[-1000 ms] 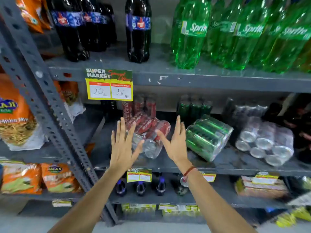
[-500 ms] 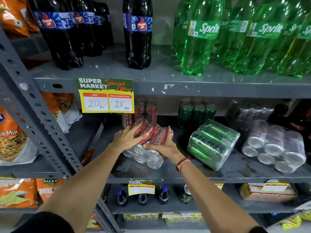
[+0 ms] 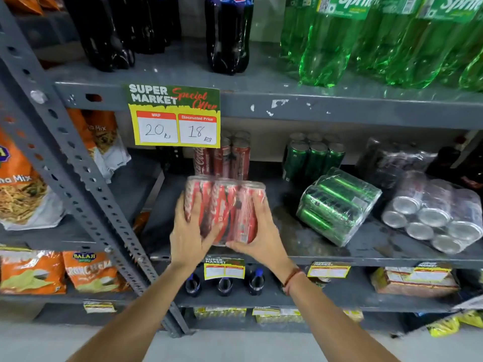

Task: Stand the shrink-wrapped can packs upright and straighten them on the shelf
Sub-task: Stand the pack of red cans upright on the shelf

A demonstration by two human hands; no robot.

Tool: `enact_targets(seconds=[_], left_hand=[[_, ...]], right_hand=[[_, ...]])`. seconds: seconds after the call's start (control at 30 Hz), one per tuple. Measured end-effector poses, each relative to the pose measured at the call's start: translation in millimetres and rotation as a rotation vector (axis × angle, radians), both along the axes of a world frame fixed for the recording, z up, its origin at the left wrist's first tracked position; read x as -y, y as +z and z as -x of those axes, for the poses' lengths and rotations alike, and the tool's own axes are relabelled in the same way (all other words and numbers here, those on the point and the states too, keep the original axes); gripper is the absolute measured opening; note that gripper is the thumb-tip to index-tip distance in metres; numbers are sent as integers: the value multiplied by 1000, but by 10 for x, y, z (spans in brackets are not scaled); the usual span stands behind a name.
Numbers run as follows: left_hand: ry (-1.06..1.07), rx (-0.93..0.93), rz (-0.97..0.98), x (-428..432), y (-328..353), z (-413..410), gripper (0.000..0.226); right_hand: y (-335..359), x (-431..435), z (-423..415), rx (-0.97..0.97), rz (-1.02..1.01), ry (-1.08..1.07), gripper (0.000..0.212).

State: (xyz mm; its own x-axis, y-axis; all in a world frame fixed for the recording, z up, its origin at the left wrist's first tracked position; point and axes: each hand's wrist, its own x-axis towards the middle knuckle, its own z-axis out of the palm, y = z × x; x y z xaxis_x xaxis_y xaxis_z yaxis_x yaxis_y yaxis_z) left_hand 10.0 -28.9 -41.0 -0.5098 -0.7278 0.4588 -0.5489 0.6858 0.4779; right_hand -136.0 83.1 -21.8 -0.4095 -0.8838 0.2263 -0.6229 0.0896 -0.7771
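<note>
A shrink-wrapped pack of red cola cans (image 3: pixel 230 205) stands upright near the front of the grey middle shelf (image 3: pixel 326 249). My left hand (image 3: pixel 190 231) grips its left side and my right hand (image 3: pixel 261 236) holds its right side and bottom edge. To the right, a green can pack (image 3: pixel 337 205) lies tilted on its side. Further right, a silver can pack (image 3: pixel 433 218) lies on its side with the can ends facing me.
Upright red cans (image 3: pixel 224 158), green cans (image 3: pixel 313 158) and a dark wrapped pack (image 3: pixel 392 158) stand at the shelf's back. A yellow price tag (image 3: pixel 175 116) hangs from the shelf above, which carries large cola and green soda bottles. Snack bags fill the left rack behind a slanted steel post (image 3: pixel 78 165).
My hands reached in, gripped the red can pack that lay on its side, and turned it upright. The camera has moved closer to the shelf.
</note>
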Motion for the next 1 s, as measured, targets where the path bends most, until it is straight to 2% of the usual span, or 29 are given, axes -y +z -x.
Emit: enact_targets(seconds=[0.07, 0.13, 0.27, 0.37, 0.4, 0.47, 0.53, 0.6, 0.73, 0.83, 0.93, 1.0], left_hand=[[-23, 8, -5, -4, -142, 2, 83], [-12, 35, -11, 43, -160, 74, 84], [-10, 83, -68, 74, -129, 103, 86], [-58, 95, -82, 50, -157, -5, 78], [-64, 87, -87, 38, -136, -23, 78], [-11, 22, -141, -28, 10, -3, 81], [120, -144, -262, -140, 234, 108, 85], [235, -332, -425, -242, 477, 283, 83], [278, -518, -678, -189, 535, 618, 82], [277, -512, -654, -130, 424, 689, 83], [193, -475, -653, 116, 415, 598, 76], [24, -404, -670, 387, 470, 502, 67]], right_hand=[[-98, 3, -4, -132, -11, -1, 126], [-88, 53, 62, -169, -30, 4, 123], [-88, 42, 262, -259, -69, 97, 107], [-90, -75, 345, -364, -56, 134, 97], [-61, -79, 359, -337, -27, 108, 94], [60, 41, 378, -100, 54, -7, 90], [258, 276, 427, 238, 124, -129, 87], [491, 515, 494, 398, 81, -134, 83], [639, 704, 554, 437, -87, -7, 58], [466, 661, 548, 420, -39, -60, 46], [268, 485, 449, 336, 62, -131, 55], [156, 322, 220, 269, 149, -196, 64]])
